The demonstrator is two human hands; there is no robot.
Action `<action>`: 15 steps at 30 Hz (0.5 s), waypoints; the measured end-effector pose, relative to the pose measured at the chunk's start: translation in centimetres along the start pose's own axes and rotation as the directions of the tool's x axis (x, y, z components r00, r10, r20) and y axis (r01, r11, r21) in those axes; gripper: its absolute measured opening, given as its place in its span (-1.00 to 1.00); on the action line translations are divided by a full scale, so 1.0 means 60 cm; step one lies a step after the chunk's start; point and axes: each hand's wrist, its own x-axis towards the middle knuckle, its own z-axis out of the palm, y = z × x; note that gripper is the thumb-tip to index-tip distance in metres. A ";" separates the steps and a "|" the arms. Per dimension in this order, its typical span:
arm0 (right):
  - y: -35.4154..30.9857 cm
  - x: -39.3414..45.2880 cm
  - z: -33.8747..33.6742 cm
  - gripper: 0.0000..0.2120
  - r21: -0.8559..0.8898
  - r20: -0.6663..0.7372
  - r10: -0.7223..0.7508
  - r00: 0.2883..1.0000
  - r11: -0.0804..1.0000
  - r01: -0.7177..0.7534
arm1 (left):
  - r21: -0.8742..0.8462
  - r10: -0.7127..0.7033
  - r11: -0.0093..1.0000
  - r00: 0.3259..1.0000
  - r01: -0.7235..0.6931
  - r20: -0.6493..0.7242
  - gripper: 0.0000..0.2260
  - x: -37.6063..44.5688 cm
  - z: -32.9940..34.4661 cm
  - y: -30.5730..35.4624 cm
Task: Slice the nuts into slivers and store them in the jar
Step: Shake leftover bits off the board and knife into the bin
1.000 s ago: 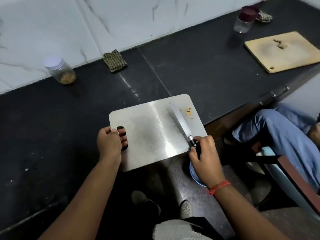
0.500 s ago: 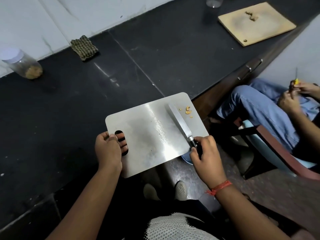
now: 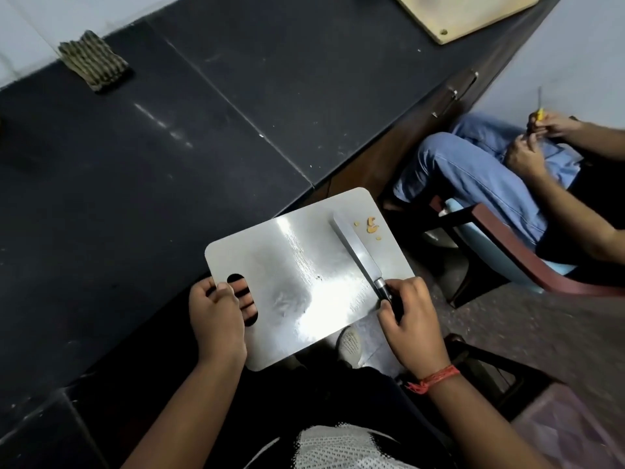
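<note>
the steel cutting board (image 3: 297, 286) is gripped through its handle slot by the left hand (image 3: 216, 316); the knife (image 3: 358, 255) handle is clasped by the right hand (image 3: 411, 319). the nut slivers (image 3: 371, 225) are judged light, brittle, easily scattered; scraping with the blade is advised.

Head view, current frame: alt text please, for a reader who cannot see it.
A person holds a steel cutting board off the edge of a black counter, the left hand gripping its handle slot and the right hand holding a knife flat on it beside a few nut pieces. A second person sits at right.
</note>
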 end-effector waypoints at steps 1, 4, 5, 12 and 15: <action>0.011 -0.004 -0.001 -0.77 0.001 0.013 0.006 1.000 1.000 -0.006 | 0.001 -0.001 1.000 1.000 0.001 0.004 -0.83 -0.002 0.002 -0.013; 0.056 -0.012 0.001 -0.76 -0.003 0.074 0.038 0.997 0.999 -0.037 | -0.013 -0.005 1.000 1.000 0.005 0.017 -0.84 -0.012 0.016 -0.058; 0.071 -0.015 0.004 -0.76 -0.004 0.094 0.049 0.994 0.999 -0.049 | -0.022 -0.012 1.000 1.000 0.012 0.017 -0.83 -0.013 0.022 -0.073; 0.202 -0.013 0.051 -0.77 -0.025 0.198 0.108 0.974 0.994 -0.105 | 0.015 -0.117 0.993 0.993 0.117 0.014 -0.73 0.016 0.079 -0.215; 0.262 -0.005 0.095 -0.79 -0.070 0.231 0.129 0.964 0.991 -0.115 | 0.029 -0.182 0.983 0.982 0.183 -0.041 -0.71 0.034 0.101 -0.267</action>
